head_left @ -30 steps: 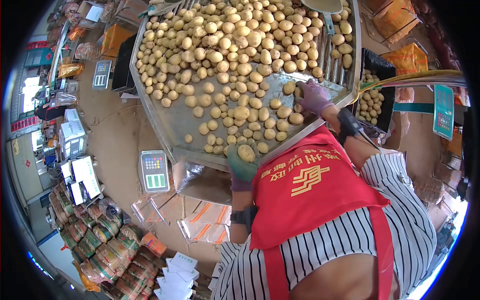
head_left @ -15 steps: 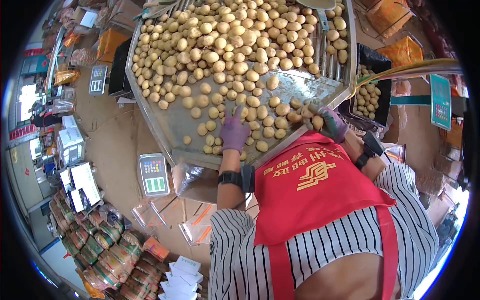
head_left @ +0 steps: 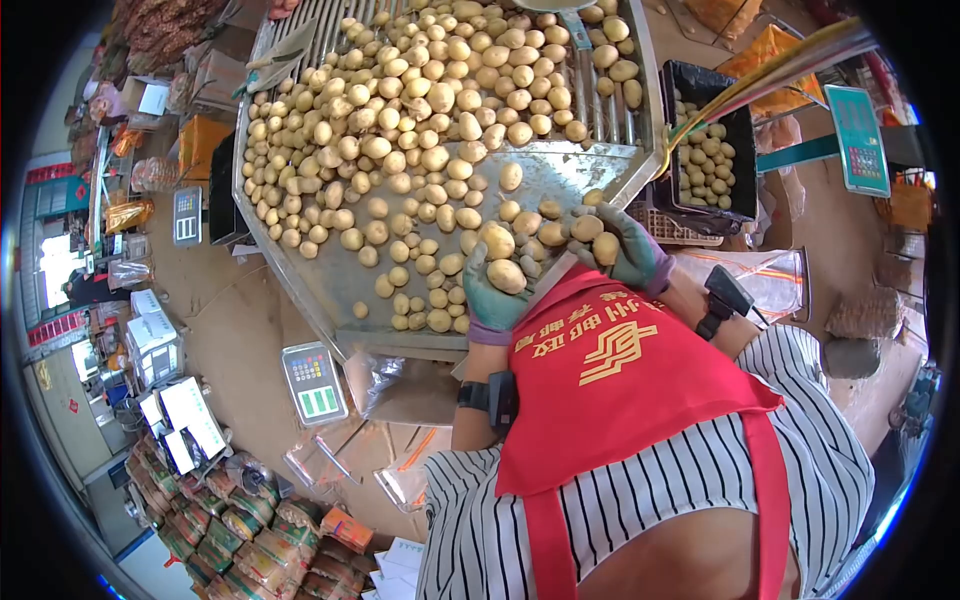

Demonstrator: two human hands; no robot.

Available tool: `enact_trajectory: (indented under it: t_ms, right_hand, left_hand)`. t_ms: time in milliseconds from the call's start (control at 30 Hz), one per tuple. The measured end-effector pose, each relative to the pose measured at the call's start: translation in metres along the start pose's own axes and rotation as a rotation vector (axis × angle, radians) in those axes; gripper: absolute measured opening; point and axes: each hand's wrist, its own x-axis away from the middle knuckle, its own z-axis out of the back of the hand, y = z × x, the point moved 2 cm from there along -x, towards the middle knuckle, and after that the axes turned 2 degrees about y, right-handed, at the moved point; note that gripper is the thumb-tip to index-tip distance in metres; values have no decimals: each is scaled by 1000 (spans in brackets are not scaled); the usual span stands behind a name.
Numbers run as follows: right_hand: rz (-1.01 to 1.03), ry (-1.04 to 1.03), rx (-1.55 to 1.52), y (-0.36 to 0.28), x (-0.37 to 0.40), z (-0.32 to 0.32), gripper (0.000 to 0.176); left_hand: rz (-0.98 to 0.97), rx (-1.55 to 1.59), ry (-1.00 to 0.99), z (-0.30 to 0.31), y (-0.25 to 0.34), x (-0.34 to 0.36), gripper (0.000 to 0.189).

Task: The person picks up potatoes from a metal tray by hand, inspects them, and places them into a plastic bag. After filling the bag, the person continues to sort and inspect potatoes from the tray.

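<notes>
At the near edge of a metal sorting table, my left hand, in a purple and grey-green glove, is turned up and cupped around two potatoes. My right hand, gloved the same way, curls around potatoes close to the table's corner. Several more potatoes lie between the two hands. Beyond them a large heap of potatoes covers the table and its slatted rollers. The red apron touches the near edge, just below both hands.
A black crate with potatoes stands right of the table, beside a green scale display. A scoop lies on the heap's far side. Another scale sits at the left front. Bundled cables cross at the right.
My left hand has turned from palm down over the potatoes to palm up with potatoes in it, moving right and nearer the apron. The right hand has shifted slightly inward. The view has shifted too.
</notes>
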Motion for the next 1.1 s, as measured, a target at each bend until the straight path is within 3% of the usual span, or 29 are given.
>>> enact_trajectory:
  t_ms: [33, 100, 133, 233, 300, 367, 400, 433, 500, 567, 600, 633, 667, 700, 733, 767, 800, 833, 867, 900, 967, 1033, 1067, 1100]
  right_hand:
    - [7, 2, -2, 1, 0, -3, 36]
    - [4, -190, -98, 1, 3, -8, 38]
    - [2, -155, -90, 1, 4, -8, 38]
    - [-8, -132, -59, -3, 15, -6, 40]
    - [28, -110, -27, -7, 21, 2, 42]
    - [51, -108, -42, -12, 24, 26, 45]
    - [96, -80, 2, -17, 31, 25, 41]
    - [104, -26, 93, -26, 44, 17, 38]
    - [144, -110, -5, -29, 46, 58, 33]
    - [145, 36, -114, -26, 50, 95, 31]
    - [122, 222, -175, -35, 77, 61, 29]
    - [105, 243, -166, -32, 85, 93, 28]
    - [112, 238, -173, -32, 83, 102, 28]
    - [192, 246, -122, -37, 69, 103, 27]
    - [256, 238, -69, -49, 58, 105, 25]
    - [311, 219, -19, -30, 125, 151, 23]
    - [362, 198, 30, -32, 128, 161, 22]
    - [412, 181, 77, -38, 124, 168, 20]
    - [466, 170, 125, -35, 131, 180, 19]
    - [521, 163, 174, -40, 138, 194, 17]
    - [646, 150, 276, -52, 126, 206, 14]
    - [782, 140, 376, -50, 107, 206, 11]
    - [378, -199, -296, -53, 107, 168, 29]
    - [214, -12, -230, -62, 101, 173, 29]
  left_hand:
    - [7, -2, -2, -1, -7, -1, 46]
    - [138, 178, 79, -15, -22, 1, 47]
    - [25, 3, 89, -17, -28, -1, 49]
    - [-23, -169, 49, -25, -45, -1, 50]
    - [14, -199, -4, -35, -53, -2, 48]
    - [145, -116, 81, -51, -65, -1, 49]
    - [-63, -495, -4, -15, -72, -21, 42]
    - [119, -265, 67, -12, -77, -23, 36]
    - [486, -257, -63, -69, -88, -29, 41]
    - [611, -377, -87, -90, -123, -45, 42]
    - [372, -775, -421, -108, -146, -50, 41]
    - [78, -1144, -757, -125, -168, -53, 40]
    - [702, -784, -321, -127, -196, -71, 34]
    - [777, -708, -454, -129, -234, -82, 27]
    - [887, -653, -449, -126, -268, -82, 22]
    - [998, -537, -567, -106, -309, -94, 25]
    - [720, -988, -737, -121, -324, -81, 38]
    - [926, -957, -397, -156, -326, -61, 57]
    - [700, -987, -561, -126, -352, -75, 67]
    - [349, -1313, -497, -100, -368, -86, 64]
    - [247, -1381, -569, -142, -302, -79, 55]
    - [609, -896, -355, -135, -242, -87, 44]
    - [487, -925, -265, -132, -208, -84, 39]
    - [365, -949, -176, -128, -176, -78, 35]
